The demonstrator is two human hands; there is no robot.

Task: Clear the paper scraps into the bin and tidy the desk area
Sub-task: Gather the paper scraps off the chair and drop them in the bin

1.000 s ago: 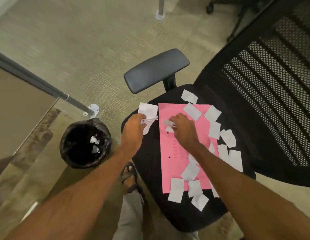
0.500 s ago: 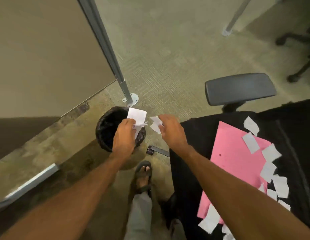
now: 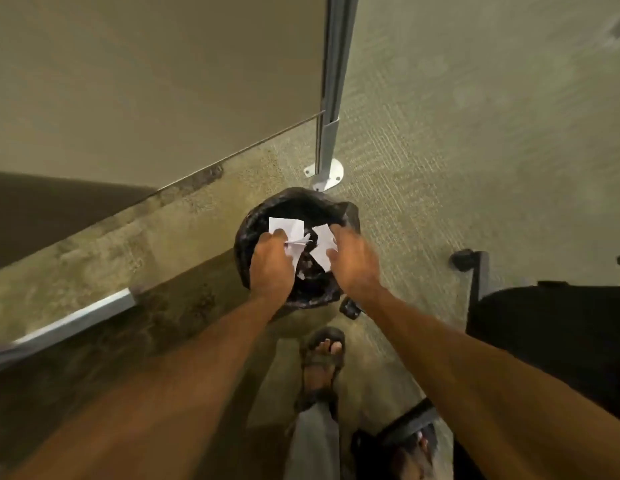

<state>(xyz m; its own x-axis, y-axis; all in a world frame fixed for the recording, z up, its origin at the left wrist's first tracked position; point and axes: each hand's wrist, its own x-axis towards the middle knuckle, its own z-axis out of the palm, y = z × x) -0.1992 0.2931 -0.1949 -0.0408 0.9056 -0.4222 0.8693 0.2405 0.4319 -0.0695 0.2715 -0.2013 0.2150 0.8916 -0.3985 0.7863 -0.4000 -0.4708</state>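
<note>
White scraps, left: a few flat, creased paper scraps point(image 3: 287, 227) pinched in the left hand point(image 3: 271, 268), held above the bin's mouth; their lower edges are covered by the fingers.
White scraps, right: more paper pieces point(image 3: 322, 244), angular and torn-edged, held in the right hand point(image 3: 353, 261), also over the bin; how many there are cannot be told.
Left grip: fingers closed on its scraps, knuckles up.
Right grip: fingers curled around its scraps; the fingertips are hidden behind the paper and blurred.
Bin: round bin point(image 3: 260, 223) lined with a glossy, crinkled black bag, standing on the floor; both hands cover much of its opening, and small pale bits show inside between them.
Hidden: the bin's near rim is behind the wrists.
Floor: ribbed greenish carpet point(image 3: 457, 150), worn and stained to the left.
Partition: smooth beige panel point(image 3: 146, 81) with a grey metal post point(image 3: 331, 98) on a bolted foot plate just beyond the bin.
Chair: black seat edge point(image 3: 551, 334) cut off at the right, with a castor point(image 3: 461, 259) and base arm visible.
Feet: sandalled foot point(image 3: 323, 358) below the bin; a second one is mostly cut off.
</note>
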